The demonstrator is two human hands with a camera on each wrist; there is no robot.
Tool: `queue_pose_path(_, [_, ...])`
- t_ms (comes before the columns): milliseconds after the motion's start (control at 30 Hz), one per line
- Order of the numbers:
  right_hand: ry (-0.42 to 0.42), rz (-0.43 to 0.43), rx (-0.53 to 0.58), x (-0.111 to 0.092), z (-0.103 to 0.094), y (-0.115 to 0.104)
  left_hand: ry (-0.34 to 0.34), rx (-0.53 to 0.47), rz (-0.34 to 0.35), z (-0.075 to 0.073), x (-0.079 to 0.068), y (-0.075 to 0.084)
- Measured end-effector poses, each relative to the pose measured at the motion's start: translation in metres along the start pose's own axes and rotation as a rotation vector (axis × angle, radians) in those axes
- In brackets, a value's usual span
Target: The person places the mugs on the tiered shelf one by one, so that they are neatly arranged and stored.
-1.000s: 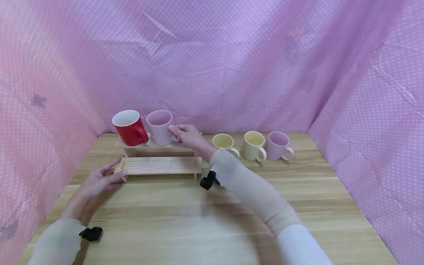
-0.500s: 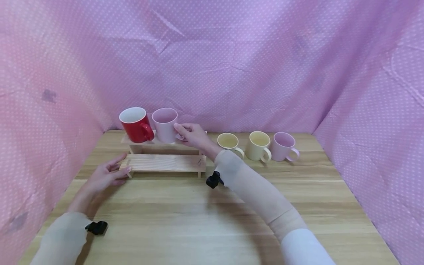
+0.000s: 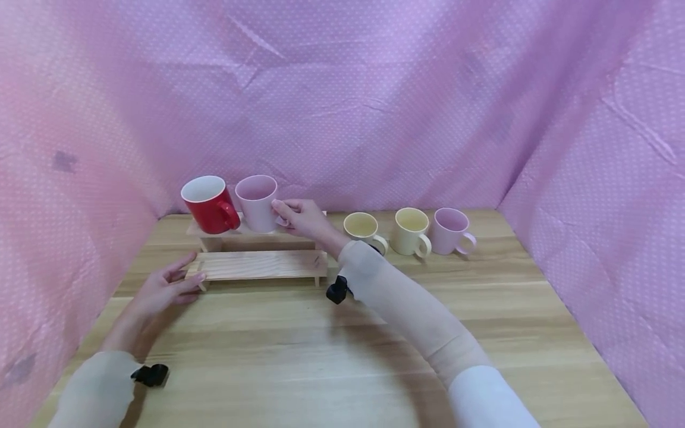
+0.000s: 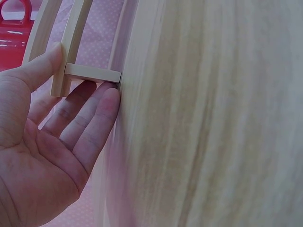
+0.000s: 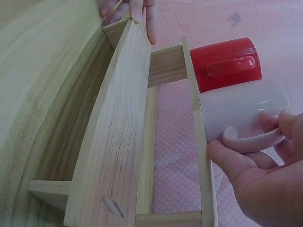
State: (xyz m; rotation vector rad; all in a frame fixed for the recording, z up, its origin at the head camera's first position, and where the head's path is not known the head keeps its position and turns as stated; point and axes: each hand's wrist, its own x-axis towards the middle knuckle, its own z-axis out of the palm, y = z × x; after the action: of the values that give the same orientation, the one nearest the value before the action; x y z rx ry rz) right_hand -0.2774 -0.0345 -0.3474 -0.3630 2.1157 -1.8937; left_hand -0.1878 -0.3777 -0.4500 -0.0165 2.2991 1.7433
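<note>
A pale pink mug (image 3: 259, 205) stands on the upper step of a two-tier wooden rack (image 3: 257, 266), beside a red mug (image 3: 210, 207) with a white inside. My right hand (image 3: 306, 221) grips the pink mug by its handle; in the right wrist view its fingers wrap the handle (image 5: 255, 142) and the mug's base meets the upper board. At the rack's left end, my left hand (image 3: 163, 289) holds the lower step, thumb (image 4: 45, 66) on the board's edge and the other fingers behind the short leg (image 4: 92, 73).
To the right of the rack stand a yellow mug (image 3: 360, 224) partly behind my right forearm, another yellow mug (image 3: 409, 235) and a pink mug (image 3: 448, 233), handles toward the right front. Pink dotted cloth (image 3: 342, 107) hangs around the wooden table (image 3: 278, 356) at the back and sides.
The head view shifts slightly and comes back. Both hands keep their hold, and the mugs and rack stay in the same places.
</note>
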Motion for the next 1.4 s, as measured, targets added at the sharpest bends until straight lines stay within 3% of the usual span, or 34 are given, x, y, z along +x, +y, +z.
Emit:
queue_pose_path(267, [0.002,-0.019,-0.024,0.001,0.002,-0.002,0.035,0.041,0.027,-0.001,0.000,-0.002])
queue_pose_path(533, [0.005,0.011,-0.018,-0.003,0.001,-0.001,0.029,0.029,0.038,0.000,0.002,-0.005])
queue_pose_path(733, [0.022,0.002,-0.073,-0.003,0.002,-0.003,0.027,0.021,0.038,0.001,0.003,-0.003])
queue_pose_path(967, [0.024,-0.028,-0.179,-0.009,0.000,-0.010,0.017,0.021,-0.018,0.002,0.001,-0.001])
queue_pose_path(1100, [0.016,-0.053,-0.224,-0.016,-0.009,-0.016,0.020,0.040,-0.010,0.001,0.000,-0.001])
queue_pose_path(1400, [-0.120,-0.115,-0.249,-0.052,-0.052,-0.030,0.018,0.080,0.026,0.001,-0.001,-0.003])
